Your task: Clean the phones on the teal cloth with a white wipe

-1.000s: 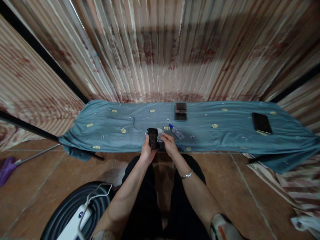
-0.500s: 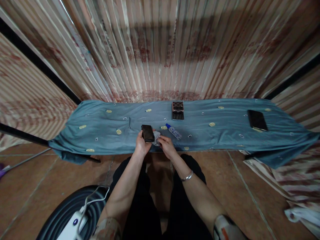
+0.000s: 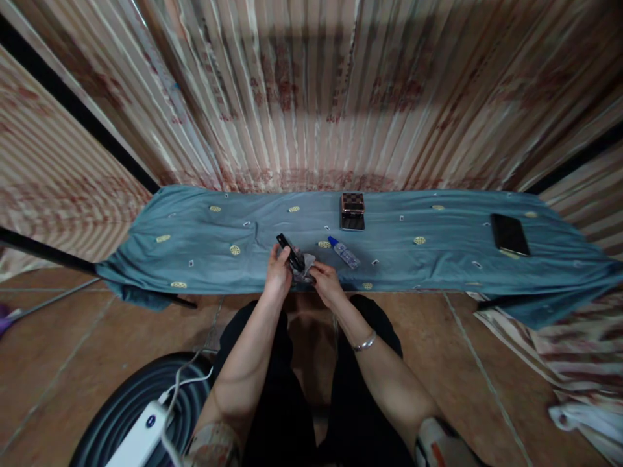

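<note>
A dark, phone-like device [image 3: 294, 259], tilted so that its narrow side shows, is gripped in my left hand [image 3: 278, 274]. My right hand [image 3: 325, 281] pinches a crumpled pale grey cloth [image 3: 306, 266], pressed against the lower right end of the device. Just beyond my right hand lies a small clear bottle with a blue cap [image 3: 344, 253], on its side. Farther back, a checkered item with a glossy black flap [image 3: 352, 211], like an unfolded flip phone, stands on the blue-green sheet [image 3: 263, 224].
At the right of the covered bench lies a flat black tablet-like object [image 3: 509, 235]. Dark frame poles [image 3: 87, 123] rise at both sides, before striped curtains [image 3: 302, 97]. On the floor, a white power strip [image 3: 139, 434] with cables rests on a black ribbed round object [image 3: 111, 395].
My left hand has turned the device from its broad face to its narrow side. The cloth in my right hand has come around its lower end. The view has shifted slightly.
</note>
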A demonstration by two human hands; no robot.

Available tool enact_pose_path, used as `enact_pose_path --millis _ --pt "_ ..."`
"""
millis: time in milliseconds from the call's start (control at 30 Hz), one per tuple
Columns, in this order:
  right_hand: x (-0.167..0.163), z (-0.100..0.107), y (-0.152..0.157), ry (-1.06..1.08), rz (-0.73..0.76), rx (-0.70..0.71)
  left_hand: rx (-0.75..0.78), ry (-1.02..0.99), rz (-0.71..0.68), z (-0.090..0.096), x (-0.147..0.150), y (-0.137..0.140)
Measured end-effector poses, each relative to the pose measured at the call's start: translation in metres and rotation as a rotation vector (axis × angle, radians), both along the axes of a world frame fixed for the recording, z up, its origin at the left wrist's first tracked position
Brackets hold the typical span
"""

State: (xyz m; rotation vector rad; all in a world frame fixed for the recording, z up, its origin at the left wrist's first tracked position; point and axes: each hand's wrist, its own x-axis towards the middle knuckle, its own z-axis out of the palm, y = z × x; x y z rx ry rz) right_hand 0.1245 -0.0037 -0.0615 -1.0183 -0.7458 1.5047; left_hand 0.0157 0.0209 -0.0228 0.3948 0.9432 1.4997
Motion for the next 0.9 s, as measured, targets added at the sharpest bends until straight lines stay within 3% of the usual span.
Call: enact_pose_path --millis 367,900 --pt "0.0 0.002 -0.004 0.056 0.024 -0.072 0.028 0.096 0.096 0.001 0.006 -0.004" --pt "-0.006 -0.005 -0.003 0.065 0.005 -0.073 0.153 0.361 0.06 0.002 0.015 -0.012"
